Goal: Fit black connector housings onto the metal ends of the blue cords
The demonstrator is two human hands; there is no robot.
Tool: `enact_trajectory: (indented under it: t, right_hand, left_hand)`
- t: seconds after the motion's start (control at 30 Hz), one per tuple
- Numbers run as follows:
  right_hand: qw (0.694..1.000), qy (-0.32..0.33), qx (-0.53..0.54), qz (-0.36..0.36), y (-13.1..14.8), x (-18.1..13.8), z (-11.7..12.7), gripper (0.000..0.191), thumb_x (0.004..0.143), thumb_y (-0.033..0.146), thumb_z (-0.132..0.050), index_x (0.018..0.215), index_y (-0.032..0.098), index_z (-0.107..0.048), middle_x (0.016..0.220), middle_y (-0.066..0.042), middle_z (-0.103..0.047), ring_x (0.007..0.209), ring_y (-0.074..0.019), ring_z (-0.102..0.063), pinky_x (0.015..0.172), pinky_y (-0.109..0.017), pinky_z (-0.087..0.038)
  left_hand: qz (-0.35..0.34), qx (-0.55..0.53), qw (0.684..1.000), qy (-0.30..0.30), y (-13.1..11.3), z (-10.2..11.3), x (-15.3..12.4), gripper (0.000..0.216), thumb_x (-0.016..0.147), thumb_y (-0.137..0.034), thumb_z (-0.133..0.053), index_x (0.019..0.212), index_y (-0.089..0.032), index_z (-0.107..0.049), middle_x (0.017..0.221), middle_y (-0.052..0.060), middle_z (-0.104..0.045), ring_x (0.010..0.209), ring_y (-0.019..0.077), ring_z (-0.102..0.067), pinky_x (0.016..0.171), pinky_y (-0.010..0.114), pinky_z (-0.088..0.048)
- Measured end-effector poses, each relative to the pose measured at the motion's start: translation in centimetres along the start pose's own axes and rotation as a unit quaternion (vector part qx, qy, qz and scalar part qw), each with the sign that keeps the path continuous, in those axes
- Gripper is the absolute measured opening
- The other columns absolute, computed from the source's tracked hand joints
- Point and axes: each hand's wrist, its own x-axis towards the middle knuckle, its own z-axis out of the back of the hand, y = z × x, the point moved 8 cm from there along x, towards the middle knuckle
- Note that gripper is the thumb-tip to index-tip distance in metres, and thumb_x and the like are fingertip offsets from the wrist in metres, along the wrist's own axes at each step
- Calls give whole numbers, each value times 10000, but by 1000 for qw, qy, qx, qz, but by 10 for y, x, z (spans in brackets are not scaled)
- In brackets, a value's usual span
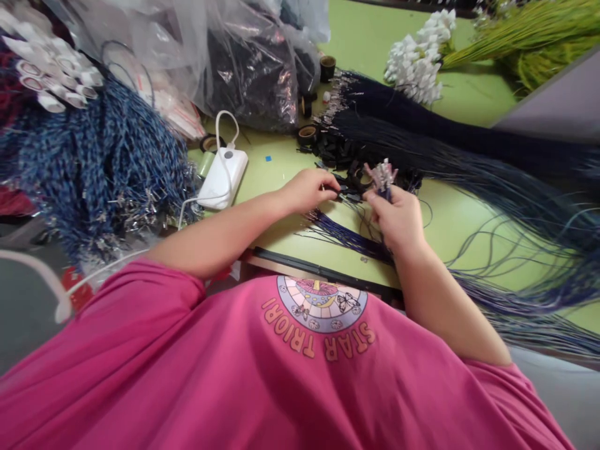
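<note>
My right hand (pixel 396 215) is closed around a small bunch of dark blue wires (pixel 383 177) whose metal-tipped ends stick up above the fingers. My left hand (pixel 309 189) pinches a small black connector piece (pixel 345 190) just left of that bunch. Both hands rest over the green table (pixel 281 169) near its front edge. More dark blue wires (pixel 342 234) trail from under my hands toward me. A pile of small black connectors (pixel 337 153) lies just beyond my hands.
A big sheaf of dark blue wires (pixel 469 162) fans across the table's right side. Blue-and-black twisted wires (pixel 98 162) are heaped at left. A white power bank (pixel 222 178) with a cable lies beside them. Plastic bags (pixel 225 56), tape rolls (pixel 307 134) and white-tipped green wires (pixel 422 59) sit farther back.
</note>
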Motion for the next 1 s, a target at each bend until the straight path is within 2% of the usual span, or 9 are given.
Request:
enact_trajectory:
  t: [0.1, 0.17, 0.27, 0.33, 0.4, 0.5, 0.6, 0.77, 1.0]
  right_hand:
    - [997, -21, -33, 65, 18, -7, 10, 166, 776, 337, -630, 731, 178, -612, 589, 24, -500, 610, -125, -425, 585, -259, -314]
    - [994, 71, -38, 69, 19, -11, -10, 167, 756, 323, -656, 703, 170, -614, 601, 25, -510, 613, -117, -432, 587, -254, -317]
    - [981, 194, 18, -14, -2, -13, -43, 196, 716, 336, -702, 698, 157, -624, 570, 38, -500, 532, -86, -388, 521, -241, -267]
    - [975, 174, 109, -91, -19, -5, -48, 214, 711, 347, -702, 765, 149, -643, 554, 49, -494, 459, -62, -322, 466, -239, -200]
    - [961, 137, 196, -139, -32, 4, -47, 227, 706, 323, -689, 822, 131, -656, 578, 38, -537, 411, -47, -297, 433, -243, -162]
    - [948, 140, 248, -145, -35, 11, -46, 227, 700, 287, -684, 838, 107, -673, 645, -6, -622, 390, -47, -358, 403, -243, -187]
    - [949, 158, 240, -128, -31, 10, -45, 203, 696, 271, -708, 815, 109, -677, 615, -8, -631, 396, -51, -398, 389, -232, -222]
    - [947, 174, 235, -134, -30, 5, -49, 174, 713, 260, -697, 799, 112, -662, 565, -12, -634, 384, -61, -443, 377, -215, -268]
    - [950, 179, 210, -144, -30, 2, -48, 127, 667, 196, -694, 746, 146, -608, 657, -53, -700, 468, -96, -580, 440, -207, -421]
  left_hand:
    - [-34, 67, 997, -8, -1, -1, 31, 209, 766, -162, -664, 941, -185, -775, 941, 49, -703, 916, 188, -615, 905, 339, -455]
    - [-58, 87, 994, -14, -3, -7, 52, 236, 779, -170, -655, 984, -182, -772, 973, 62, -684, 960, 209, -605, 934, 362, -440]
    - [-94, 109, 990, -9, -8, -15, 77, 285, 781, -164, -655, 1048, -168, -753, 1077, 90, -640, 1043, 234, -578, 979, 382, -415]
    - [-118, 128, 985, -17, -8, -10, 83, 378, 758, -191, -695, 1134, -170, -718, 1190, 110, -594, 1137, 271, -532, 1024, 416, -379]
    - [-129, 156, 978, -43, -2, 4, 81, 524, 729, -246, -743, 1242, -179, -659, 1322, 132, -527, 1255, 325, -441, 1080, 469, -313]
    - [-125, 208, 969, -47, 17, 21, 68, 597, 745, -315, -740, 1308, -172, -603, 1430, 160, -455, 1341, 367, -338, 1121, 519, -230]
    - [-127, 247, 961, -14, 35, 20, 50, 464, 833, -328, -642, 1265, -160, -620, 1361, 185, -515, 1307, 367, -384, 1101, 542, -237]
    - [-102, 243, 964, -22, 46, 18, 25, 305, 855, -317, -603, 1114, -173, -675, 1159, 182, -603, 1230, 364, -439, 1058, 540, -286]
    - [-26, 263, 961, -78, 49, 21, 7, 372, 864, -307, -561, 1150, -76, -613, 1197, 239, -548, 1239, 408, -401, 1054, 540, -293]
